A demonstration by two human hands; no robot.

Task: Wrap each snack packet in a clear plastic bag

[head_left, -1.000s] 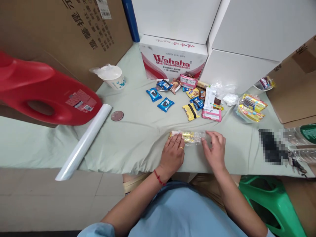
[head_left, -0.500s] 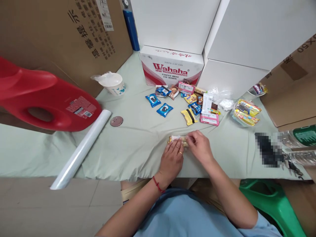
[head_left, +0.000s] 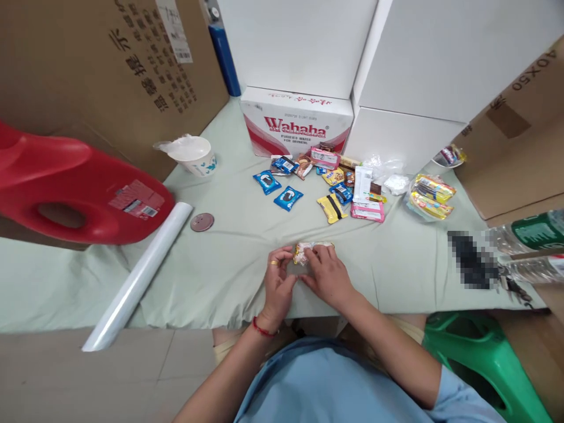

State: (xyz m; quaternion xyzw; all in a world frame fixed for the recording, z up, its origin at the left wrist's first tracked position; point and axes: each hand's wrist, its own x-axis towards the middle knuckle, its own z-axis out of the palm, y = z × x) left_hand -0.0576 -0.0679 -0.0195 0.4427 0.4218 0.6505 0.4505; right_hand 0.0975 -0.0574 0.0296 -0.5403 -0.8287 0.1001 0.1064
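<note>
A small yellow-edged snack packet (head_left: 302, 253) with a clear, crinkled wrapper lies on the cloth near the front of the table. The fingers of my right hand (head_left: 329, 275) are bent over it and grip it from above, covering much of it. My left hand (head_left: 278, 288), with a gold ring and a red bracelet, is at the packet's left end. Its fingers are curved and its thumb stands apart, the fingertips close to the wrapper's edge; whether they touch it is hard to see. Farther back lie two blue snack packets (head_left: 288, 198) and a yellow packet (head_left: 332, 208).
More wrapped snacks (head_left: 368, 211) are heaped before a Wahaba-style water carton (head_left: 299, 126). At left are a paper cup (head_left: 194, 157), a brown disc (head_left: 202, 222), a white roll (head_left: 138, 276) and a red jug (head_left: 88, 182). A snack-filled bowl (head_left: 429, 200) and bottles (head_left: 537, 232) stand right.
My left hand has lifted off the packet and moved to its left end, thumb and fingers parted. My right hand has shifted left onto the packet. The view has moved slightly.
</note>
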